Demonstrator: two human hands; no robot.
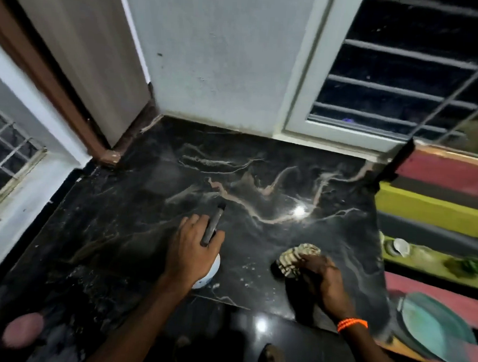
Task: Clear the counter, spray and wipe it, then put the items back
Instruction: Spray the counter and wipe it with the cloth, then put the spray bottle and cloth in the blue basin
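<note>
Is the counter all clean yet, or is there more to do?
Not yet. Cleared: the black counter has nothing left on it. Happening now: the left hand grips a spray bottle, the right hand presses a striped cloth down, and wet specks sit near it, so wiping is underway. Left: finishing the wipe and putting things back.

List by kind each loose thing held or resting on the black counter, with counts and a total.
Spray bottle, under the left hand: 1
Striped cloth, under the right hand: 1
Total: 2
</note>
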